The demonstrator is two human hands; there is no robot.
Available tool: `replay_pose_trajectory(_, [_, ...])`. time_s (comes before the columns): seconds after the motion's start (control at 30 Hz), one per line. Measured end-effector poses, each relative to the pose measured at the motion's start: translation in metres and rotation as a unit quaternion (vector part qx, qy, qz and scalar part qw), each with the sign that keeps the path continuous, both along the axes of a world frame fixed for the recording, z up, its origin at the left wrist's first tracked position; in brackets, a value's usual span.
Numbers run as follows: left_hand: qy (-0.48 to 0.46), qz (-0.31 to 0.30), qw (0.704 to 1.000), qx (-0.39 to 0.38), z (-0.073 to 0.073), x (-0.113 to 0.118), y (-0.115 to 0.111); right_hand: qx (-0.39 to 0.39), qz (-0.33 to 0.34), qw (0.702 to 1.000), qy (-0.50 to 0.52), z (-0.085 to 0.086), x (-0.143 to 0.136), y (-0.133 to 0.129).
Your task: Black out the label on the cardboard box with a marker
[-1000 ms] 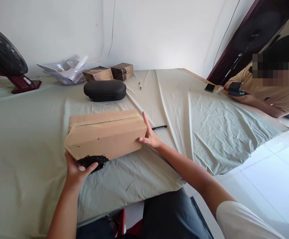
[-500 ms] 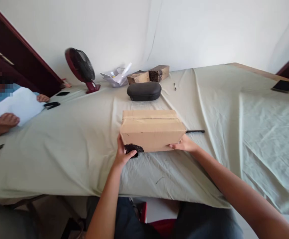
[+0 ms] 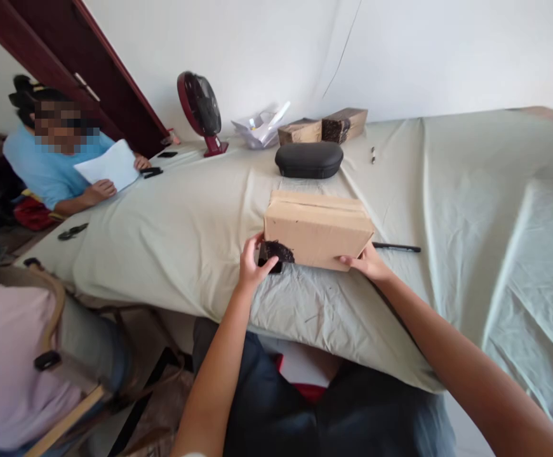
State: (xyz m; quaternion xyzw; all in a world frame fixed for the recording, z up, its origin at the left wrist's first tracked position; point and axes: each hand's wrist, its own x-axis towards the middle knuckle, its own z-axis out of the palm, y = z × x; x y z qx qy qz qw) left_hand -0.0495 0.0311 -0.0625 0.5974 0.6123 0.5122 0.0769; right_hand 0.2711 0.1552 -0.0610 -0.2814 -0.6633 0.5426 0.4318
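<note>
A brown cardboard box (image 3: pixel 317 236) is held between my two hands over the cloth-covered table. My left hand (image 3: pixel 252 263) grips its left end, thumb at the lower front corner beside a patch of black scribble. My right hand (image 3: pixel 370 261) holds the right end, with the thumb on the front face and the fingers partly hidden behind the box. A small dark flat object (image 3: pixel 276 269) shows under the box's left corner; I cannot make out what it is. Just right of the box lies a black pen (image 3: pixel 402 248).
Behind the box are a black zip case (image 3: pixel 309 160), two brown boxes (image 3: pixel 347 125), a plastic bag (image 3: pixel 259 134) and a fan (image 3: pixel 202 105). At left, a person in blue (image 3: pixel 79 184) holds white paper (image 3: pixel 112 166). A chair (image 3: pixel 86 327) with another person stands nearer.
My view has swung left, so the table's things appear further right and more of the people at left shows. Both hands keep their hold on the box, which looks slightly more tilted.
</note>
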Motion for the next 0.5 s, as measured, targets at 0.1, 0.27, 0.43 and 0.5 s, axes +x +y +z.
replay_pose_trajectory(0.1, [0.074, 0.043, 0.996, 0.02, -0.003, 0.006, -0.033, 0.031, 0.007, 0.999, 0.004, -0.001, -0.001, 0.003])
replay_pose_trajectory(0.27, [0.226, -0.01, 0.974, 0.006, -0.011, 0.018, -0.114, 0.064, 0.063, 0.996, -0.021, -0.01, -0.004, 0.011])
replay_pose_trajectory(0.43, [0.324, -0.095, 0.941, -0.023, -0.017, 0.035, -0.177, 0.104, 0.085, 0.99, -0.036, -0.014, -0.007, 0.015])
replay_pose_trajectory(0.5, [0.349, -0.151, 0.923, -0.055, -0.02, 0.046, -0.199, 0.12, 0.077, 0.989, -0.037, -0.014, -0.007, 0.015])
